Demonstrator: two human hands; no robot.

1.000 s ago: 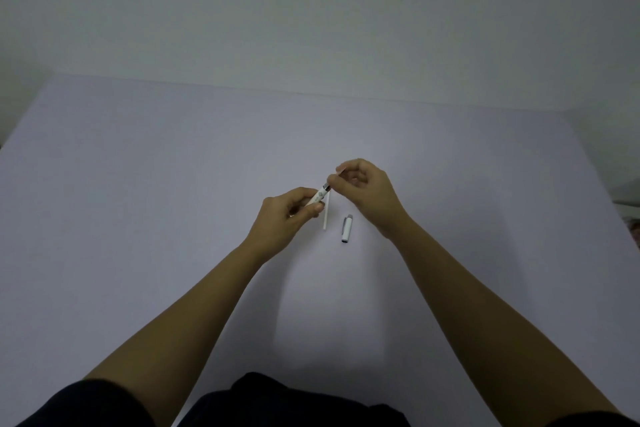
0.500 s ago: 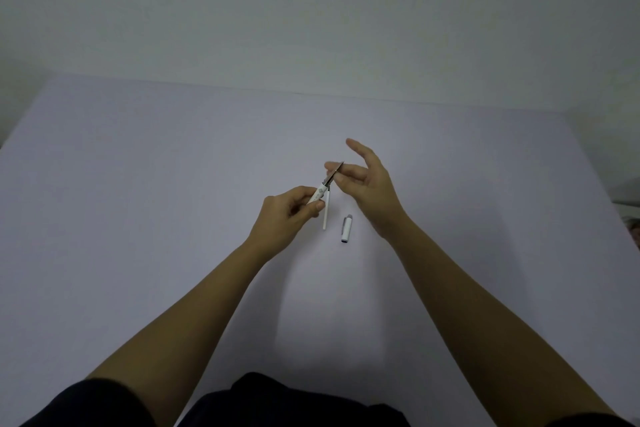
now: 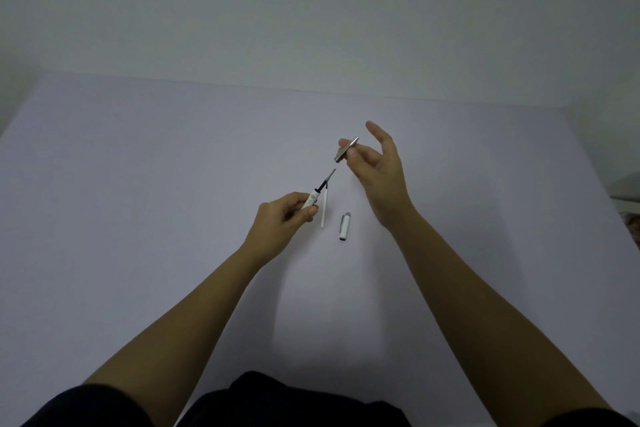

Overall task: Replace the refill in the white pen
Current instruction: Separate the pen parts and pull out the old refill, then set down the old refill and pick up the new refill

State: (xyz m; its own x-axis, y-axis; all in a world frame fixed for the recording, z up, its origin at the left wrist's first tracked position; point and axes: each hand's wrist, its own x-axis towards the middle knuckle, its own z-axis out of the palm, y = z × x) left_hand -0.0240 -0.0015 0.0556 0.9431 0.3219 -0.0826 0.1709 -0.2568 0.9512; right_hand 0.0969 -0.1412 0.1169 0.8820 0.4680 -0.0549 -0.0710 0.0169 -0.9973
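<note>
My left hand (image 3: 282,220) grips the white pen barrel (image 3: 310,201), which points up and to the right. A dark refill (image 3: 325,181) sticks out of the barrel's open end. My right hand (image 3: 377,172) pinches the grey tapered tip section (image 3: 345,150) between thumb and fingers, held apart from the refill's point, with the other fingers spread. A thin white spare refill (image 3: 324,208) lies on the table just right of my left hand. The white pen cap (image 3: 344,226) lies on the table further right.
The work surface is a pale lilac table (image 3: 138,184) that ends at a plain wall at the back. Some clutter (image 3: 632,211) shows past the table's right edge. My dark clothing (image 3: 294,402) fills the bottom.
My right hand has pulled the grey tip section off the barrel and moved it up and to the right. The dark refill now shows, sticking out of the barrel.
</note>
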